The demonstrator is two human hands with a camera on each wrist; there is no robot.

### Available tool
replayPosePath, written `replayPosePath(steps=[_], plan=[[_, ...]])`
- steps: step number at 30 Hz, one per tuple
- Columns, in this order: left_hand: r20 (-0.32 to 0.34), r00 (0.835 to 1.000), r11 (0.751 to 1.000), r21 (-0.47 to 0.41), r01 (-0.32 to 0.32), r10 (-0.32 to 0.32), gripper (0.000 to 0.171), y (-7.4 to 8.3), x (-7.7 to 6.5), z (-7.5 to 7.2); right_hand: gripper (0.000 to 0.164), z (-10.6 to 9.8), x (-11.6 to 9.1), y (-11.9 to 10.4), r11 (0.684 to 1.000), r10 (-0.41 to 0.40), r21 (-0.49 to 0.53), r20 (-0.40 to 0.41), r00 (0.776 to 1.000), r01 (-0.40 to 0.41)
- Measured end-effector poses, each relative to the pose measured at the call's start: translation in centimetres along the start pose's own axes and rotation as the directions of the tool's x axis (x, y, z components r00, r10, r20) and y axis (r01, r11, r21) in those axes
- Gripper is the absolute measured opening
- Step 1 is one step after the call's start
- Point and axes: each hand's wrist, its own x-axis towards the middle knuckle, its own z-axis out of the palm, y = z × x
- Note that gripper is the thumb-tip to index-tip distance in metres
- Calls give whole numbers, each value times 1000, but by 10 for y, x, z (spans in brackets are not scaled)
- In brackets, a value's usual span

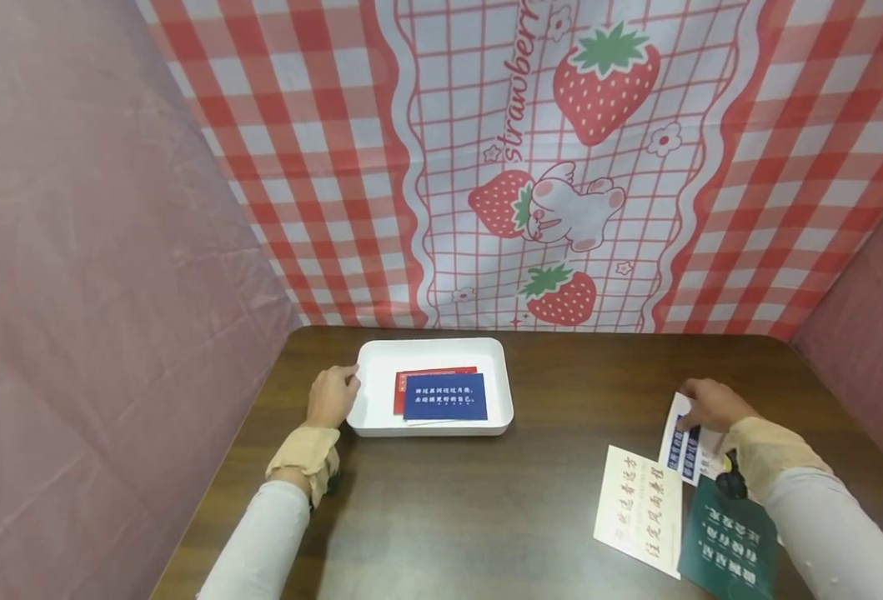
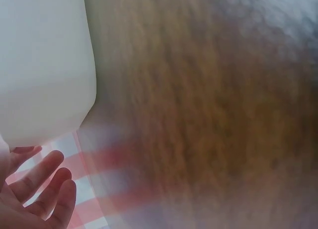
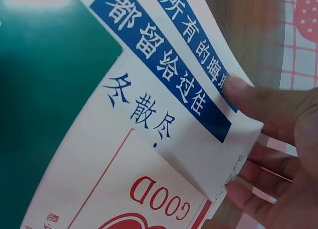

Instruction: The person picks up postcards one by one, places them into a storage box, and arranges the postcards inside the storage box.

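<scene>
At the left end of a shallow white tray (image 1: 376, 379), my left hand (image 1: 332, 397) holds the rim; in the left wrist view its other fingers hang loosely bent beside the tray's wall. Inside the tray a blue card (image 1: 444, 398) with white writing overlaps a red card (image 1: 399, 402). On the right, my right hand (image 1: 714, 404) pinches the edge of a white card (image 3: 186, 117) with blue bands, thumb above and fingers beneath. Around it lie a cream card (image 1: 639, 510), a dark green card (image 1: 729, 540) and a white card with red GOOD lettering (image 3: 159, 195).
Both the tray and the loose cards are on a brown wooden table (image 1: 479, 508). Behind it hangs a red-and-white checked strawberry cloth (image 1: 441, 208). Pinkish fabric (image 1: 111, 275) covers the left side, with more at the right.
</scene>
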Motion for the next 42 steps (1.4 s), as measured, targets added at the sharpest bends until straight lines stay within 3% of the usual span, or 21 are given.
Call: replayPosePath(steps=[5,11,28,39,42], plan=[[9,1000,1000,1,4,-4,29,0,-2,1,38,0,-2,5,1000,6,5,-54,999,-5],[-8,1000,1000,-4,1,-1,29,0,-3,1,40,3,-5,6,995,60,79,-66,996,-55],[-30,999,1000,1,-16,16,29,1,-1,0,43,-8,-6,14,989,59,144,-175,983,-34],[-32,999,1000,0,-6,6,29,1,-2,2,35,-7,-9,17,988,53,152,-336,940,-2],[-35,999,1000,1,-5,5,29,2,-3,2,34,-9,-9,17,989,46,149,-349,936,7]])
